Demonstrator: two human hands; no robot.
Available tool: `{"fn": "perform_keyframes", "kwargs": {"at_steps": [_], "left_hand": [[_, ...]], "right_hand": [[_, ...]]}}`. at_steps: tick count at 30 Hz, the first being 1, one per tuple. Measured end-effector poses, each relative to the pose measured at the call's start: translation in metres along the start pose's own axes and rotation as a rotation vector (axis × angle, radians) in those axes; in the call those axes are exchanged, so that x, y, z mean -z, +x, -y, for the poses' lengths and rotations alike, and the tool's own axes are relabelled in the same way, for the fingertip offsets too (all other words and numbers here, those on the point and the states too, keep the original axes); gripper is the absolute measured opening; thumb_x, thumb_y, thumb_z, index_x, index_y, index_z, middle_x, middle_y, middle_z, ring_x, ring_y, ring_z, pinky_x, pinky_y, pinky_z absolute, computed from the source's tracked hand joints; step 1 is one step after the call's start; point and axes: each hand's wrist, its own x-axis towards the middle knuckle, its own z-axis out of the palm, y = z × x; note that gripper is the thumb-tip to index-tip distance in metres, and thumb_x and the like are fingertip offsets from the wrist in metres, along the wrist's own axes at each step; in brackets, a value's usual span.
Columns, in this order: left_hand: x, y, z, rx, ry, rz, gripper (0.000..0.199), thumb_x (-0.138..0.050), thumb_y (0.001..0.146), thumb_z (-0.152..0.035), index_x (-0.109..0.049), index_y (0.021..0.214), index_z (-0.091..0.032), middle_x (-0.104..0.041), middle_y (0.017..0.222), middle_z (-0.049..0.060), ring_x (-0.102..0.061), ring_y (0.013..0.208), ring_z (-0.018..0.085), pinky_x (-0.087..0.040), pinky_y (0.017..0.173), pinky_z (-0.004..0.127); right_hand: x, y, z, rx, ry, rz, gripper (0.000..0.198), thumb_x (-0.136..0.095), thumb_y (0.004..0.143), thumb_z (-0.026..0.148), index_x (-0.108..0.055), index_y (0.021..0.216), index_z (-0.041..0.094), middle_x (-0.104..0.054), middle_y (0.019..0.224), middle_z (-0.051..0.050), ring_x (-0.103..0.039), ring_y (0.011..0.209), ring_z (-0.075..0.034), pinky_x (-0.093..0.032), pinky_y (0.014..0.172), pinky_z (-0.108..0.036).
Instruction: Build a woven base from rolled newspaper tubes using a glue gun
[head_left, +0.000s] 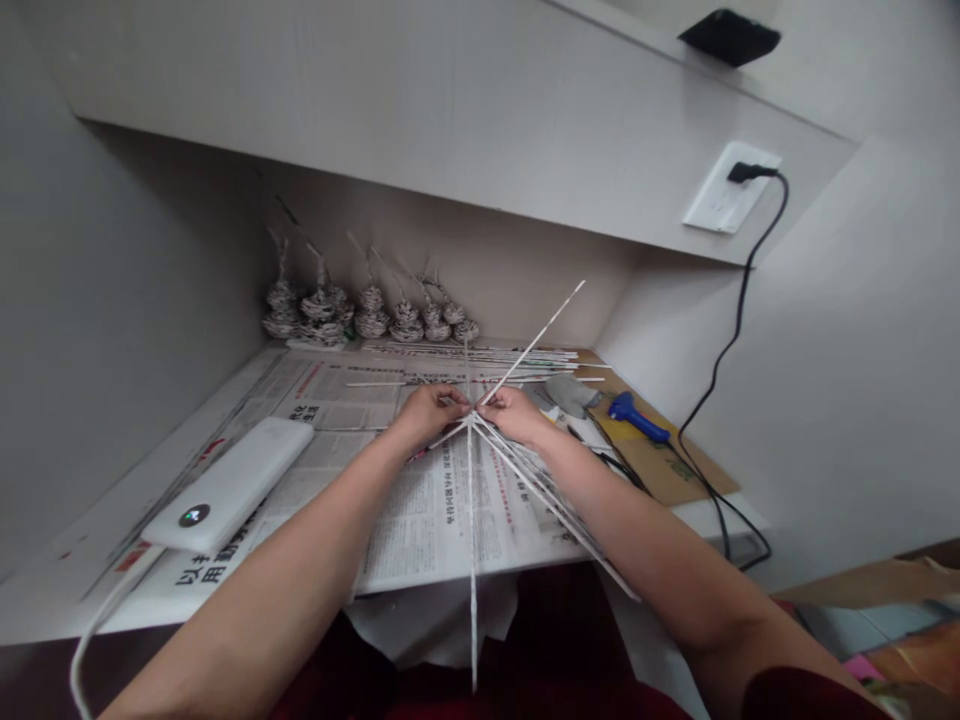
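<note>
Several thin rolled paper sticks (472, 540) fan out from one crossing point in front of me, above the newspaper. My left hand (435, 410) pinches them at the left of that crossing. From the other side my right hand (514, 412) closes its fingertips on the same spot, where one stick (541, 332) slants up to the right. One stick runs straight toward me past the table edge, and others pass beneath my right forearm. The exact way the sticks join is too small to make out.
Woven gourd-shaped pieces (371, 314) line the back wall. Loose paper sticks (540, 358) lie before them. A white power bank (232, 480) with a cable is on the newspaper (330, 490) at left. A blue glue gun (637, 417) rests on cardboard (697, 465) near a black cord (739, 320).
</note>
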Motion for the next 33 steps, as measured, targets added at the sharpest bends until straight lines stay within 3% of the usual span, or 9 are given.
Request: {"fn": "perform_keyframes", "kwargs": {"at_steps": [4,14,23,33], "left_hand": [[0.0,-0.002,-0.003,-0.038,0.058,0.021,0.027,-0.067,0.064,-0.04,-0.065,0.075,-0.015,-0.057,0.053,-0.002,-0.046,0.046,0.01,-0.032,0.046,0.021],[-0.005,0.003,0.006,-0.074,0.109,0.04,0.02,-0.065,0.062,-0.033,-0.062,0.067,-0.014,-0.058,0.057,-0.002,-0.05,0.053,0.011,-0.037,0.051,0.022],[-0.006,-0.002,-0.002,0.055,0.007,0.043,0.022,-0.069,0.055,-0.032,-0.058,0.062,-0.015,-0.054,0.052,-0.004,-0.045,0.047,0.009,-0.033,0.047,0.022],[-0.006,-0.003,-0.003,0.082,0.014,0.039,0.019,-0.069,0.052,-0.029,-0.058,0.059,-0.015,-0.052,0.051,-0.005,-0.044,0.046,0.009,-0.033,0.047,0.022]], "right_hand": [[0.0,-0.002,0.002,0.013,0.023,0.002,0.006,-0.062,0.073,0.021,-0.061,0.075,0.016,-0.064,0.07,0.001,-0.057,0.065,-0.012,-0.044,0.064,-0.023],[-0.003,-0.009,0.009,-0.06,0.099,-0.018,0.004,-0.061,0.071,0.017,-0.059,0.074,0.016,-0.062,0.069,0.001,-0.056,0.064,-0.011,-0.043,0.065,-0.023],[-0.008,-0.009,0.006,-0.104,0.143,-0.059,0.005,-0.062,0.068,0.019,-0.058,0.071,0.016,-0.059,0.063,0.003,-0.053,0.058,-0.011,-0.041,0.061,-0.023],[-0.01,-0.009,0.003,-0.175,0.085,-0.083,0.019,-0.07,0.059,0.031,-0.057,0.064,0.017,-0.052,0.052,0.006,-0.044,0.049,-0.009,-0.035,0.051,-0.021]]}}
